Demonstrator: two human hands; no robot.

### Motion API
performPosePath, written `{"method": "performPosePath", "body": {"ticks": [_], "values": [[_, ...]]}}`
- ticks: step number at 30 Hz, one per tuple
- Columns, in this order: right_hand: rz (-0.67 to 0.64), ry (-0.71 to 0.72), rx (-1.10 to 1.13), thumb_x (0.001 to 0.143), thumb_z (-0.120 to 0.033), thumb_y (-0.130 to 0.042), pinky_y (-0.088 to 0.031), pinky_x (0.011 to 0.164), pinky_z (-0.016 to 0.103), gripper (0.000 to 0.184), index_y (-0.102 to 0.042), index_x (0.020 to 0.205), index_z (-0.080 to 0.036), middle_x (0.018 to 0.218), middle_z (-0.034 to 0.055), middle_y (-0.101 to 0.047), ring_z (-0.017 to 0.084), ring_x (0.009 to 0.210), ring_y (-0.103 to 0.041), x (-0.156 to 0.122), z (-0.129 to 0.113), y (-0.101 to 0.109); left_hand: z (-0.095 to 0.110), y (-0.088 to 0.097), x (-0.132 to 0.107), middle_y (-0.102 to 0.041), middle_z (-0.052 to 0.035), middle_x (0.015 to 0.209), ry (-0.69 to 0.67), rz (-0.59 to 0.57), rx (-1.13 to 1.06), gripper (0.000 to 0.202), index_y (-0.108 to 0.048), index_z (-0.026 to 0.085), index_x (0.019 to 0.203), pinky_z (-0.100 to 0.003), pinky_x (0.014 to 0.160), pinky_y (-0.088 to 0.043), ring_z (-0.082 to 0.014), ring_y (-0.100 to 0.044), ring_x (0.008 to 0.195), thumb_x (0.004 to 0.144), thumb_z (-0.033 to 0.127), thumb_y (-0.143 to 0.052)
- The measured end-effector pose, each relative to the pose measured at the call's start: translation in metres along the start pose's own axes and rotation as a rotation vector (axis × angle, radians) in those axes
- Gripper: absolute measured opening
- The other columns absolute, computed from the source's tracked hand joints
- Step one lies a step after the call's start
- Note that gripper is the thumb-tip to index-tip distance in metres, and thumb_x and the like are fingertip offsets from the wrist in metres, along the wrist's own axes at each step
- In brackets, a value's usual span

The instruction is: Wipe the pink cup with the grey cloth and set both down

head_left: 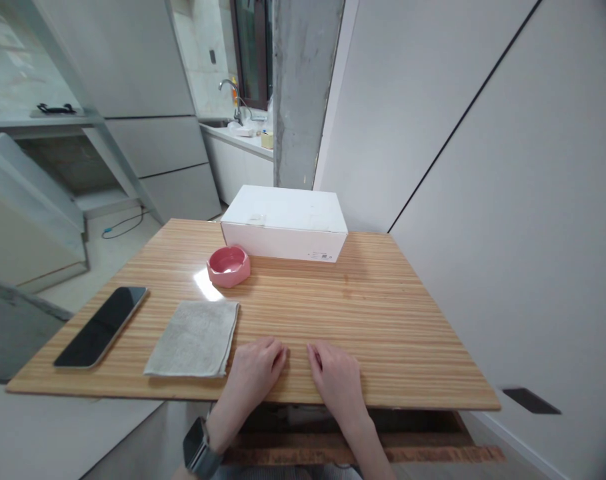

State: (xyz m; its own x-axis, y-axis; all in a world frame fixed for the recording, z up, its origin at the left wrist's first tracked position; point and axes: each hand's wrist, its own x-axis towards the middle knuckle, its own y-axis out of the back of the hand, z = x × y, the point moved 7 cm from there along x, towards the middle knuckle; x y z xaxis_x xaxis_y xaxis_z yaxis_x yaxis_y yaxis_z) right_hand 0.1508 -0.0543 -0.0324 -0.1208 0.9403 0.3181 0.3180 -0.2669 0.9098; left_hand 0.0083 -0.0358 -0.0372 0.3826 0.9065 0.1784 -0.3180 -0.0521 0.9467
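Observation:
My left hand [259, 363] rests on the front of the wooden table in a loose fist, with a smartwatch [199, 445] on its wrist. My right hand [335, 373] lies a short gap to the right, its fingers also curled in. Nothing shows in either fist. Just left of my left hand is a folded grey cloth [195, 339], flat on the tabletop. Beyond the cloth sits a pink octagonal bowl [229, 267], like an ashtray. A dark-screened phone [101, 327] lies farther left.
A closed white box [285, 227] stands at the back of the wooden table [383, 320], touching or nearly touching the pink bowl. A white wall [507, 233] runs along the right. Below the front edge is an open drawer [413, 427]. Kitchen cabinets and a sink faucet [230, 93] are behind.

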Motion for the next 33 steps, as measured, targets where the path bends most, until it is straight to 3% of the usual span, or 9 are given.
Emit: {"method": "performPosePath", "body": {"ticks": [5,33], "values": [[-0.016,-0.009,0.010,0.096,-0.027,-0.040,-0.027,0.056,0.027,0.030,-0.051,0.069,-0.021,0.065,-0.0013,-0.062,0.014,0.060,-0.058,-0.0013,0.0019,-0.0006,0.0021,0.0001,0.0004,-0.068,-0.0026,0.073,-0.011,-0.041,0.010,0.032,-0.061,0.021,0.073,-0.029,0.061,-0.039,-0.0195,-0.064,0.071,0.094,0.027,-0.038],[-0.045,-0.013,0.038,0.095,-0.028,-0.043,-0.026,0.058,0.026,0.028,-0.050,0.068,-0.021,0.065,-0.0021,-0.060,0.014,0.061,-0.056,-0.0024,0.0030,-0.0028,0.0012,0.0001,-0.0011,-0.068,-0.0030,0.073,-0.007,-0.042,0.013,0.033,-0.060,0.021,0.072,-0.029,0.062,-0.038,-0.0187,-0.064,0.071,0.095,0.029,-0.037]]}}
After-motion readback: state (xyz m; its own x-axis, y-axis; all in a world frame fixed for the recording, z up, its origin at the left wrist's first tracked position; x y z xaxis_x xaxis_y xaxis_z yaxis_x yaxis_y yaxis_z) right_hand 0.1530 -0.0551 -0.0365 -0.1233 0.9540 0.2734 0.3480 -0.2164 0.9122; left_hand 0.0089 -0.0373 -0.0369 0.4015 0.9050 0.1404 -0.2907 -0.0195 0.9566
